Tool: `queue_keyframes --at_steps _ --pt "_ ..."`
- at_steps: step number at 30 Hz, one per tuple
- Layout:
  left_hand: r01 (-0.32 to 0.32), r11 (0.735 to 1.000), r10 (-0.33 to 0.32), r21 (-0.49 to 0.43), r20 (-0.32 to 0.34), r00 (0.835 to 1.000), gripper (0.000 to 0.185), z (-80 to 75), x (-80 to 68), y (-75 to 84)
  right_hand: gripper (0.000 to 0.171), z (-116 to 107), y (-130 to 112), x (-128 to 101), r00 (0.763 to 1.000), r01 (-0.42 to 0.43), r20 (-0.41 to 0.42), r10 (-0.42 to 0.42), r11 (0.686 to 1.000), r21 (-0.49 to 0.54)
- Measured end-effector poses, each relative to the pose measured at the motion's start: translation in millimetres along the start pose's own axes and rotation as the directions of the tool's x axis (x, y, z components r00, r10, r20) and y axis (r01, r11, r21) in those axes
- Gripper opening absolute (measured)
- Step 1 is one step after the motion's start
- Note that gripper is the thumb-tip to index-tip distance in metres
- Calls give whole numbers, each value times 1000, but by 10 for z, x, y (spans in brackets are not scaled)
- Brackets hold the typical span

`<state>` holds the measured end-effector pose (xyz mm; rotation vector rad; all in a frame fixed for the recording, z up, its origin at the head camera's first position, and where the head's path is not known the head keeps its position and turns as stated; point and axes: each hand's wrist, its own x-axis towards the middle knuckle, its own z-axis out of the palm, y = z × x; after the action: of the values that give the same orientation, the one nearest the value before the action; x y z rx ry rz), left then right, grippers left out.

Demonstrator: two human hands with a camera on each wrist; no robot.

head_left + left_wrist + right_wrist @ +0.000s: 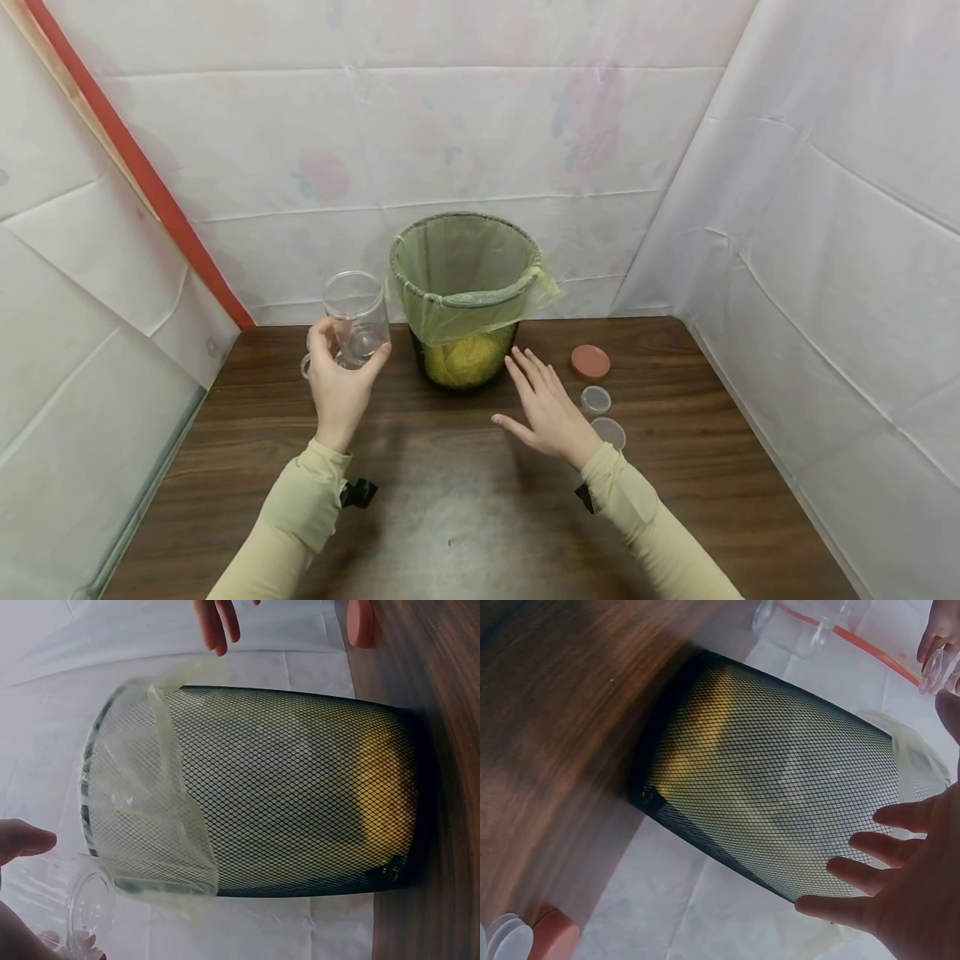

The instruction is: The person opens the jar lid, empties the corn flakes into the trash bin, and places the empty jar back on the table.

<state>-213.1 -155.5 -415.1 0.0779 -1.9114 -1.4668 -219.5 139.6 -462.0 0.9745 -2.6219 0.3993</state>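
My left hand [339, 398] grips a clear, lidless jar [357, 302] by its lower part, thumb on one side and fingers on the other. It is raised just left of a black mesh wastebasket [292, 795]. A thin yellow-green bag [450, 321] lines the basket and folds over its rim; something yellow shows through the mesh low down. My right hand [551, 410] hovers by the basket's right side, fingers spread and holding nothing. In the right wrist view its fingers [859, 874] extend across the mesh; whether they touch it I cannot tell.
Right of the basket lie a reddish-brown lid [590, 362] and two translucent lids, a small one [596, 400] and another [609, 433] partly behind my right wrist. More clear containers [795, 628] stand behind my left hand. White cloth walls [480, 133] enclose the wooden table [450, 517].
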Motion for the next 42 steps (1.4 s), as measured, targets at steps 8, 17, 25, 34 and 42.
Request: queue_keyframes --at_steps 8,17,25,34,42 --pt "0 1000 0 -2 3 1000 64 -48 -80 166 85 64 -1 -91 999 -8 33 9 1000 -5" --pt "54 999 -53 -3 20 998 67 -74 -123 -171 83 141 12 -219 1000 0 10 0 1000 -16" --pt "77 988 -77 134 -4 997 70 -143 -212 -358 84 181 6 -336 1000 -13 9 13 1000 3" --pt "102 978 -108 180 23 994 72 -221 -318 -495 83 190 51 -450 998 -63 26 63 998 15" --pt "114 955 -125 275 21 992 71 -290 -375 -612 83 172 148 -542 997 -76 -24 76 997 1"
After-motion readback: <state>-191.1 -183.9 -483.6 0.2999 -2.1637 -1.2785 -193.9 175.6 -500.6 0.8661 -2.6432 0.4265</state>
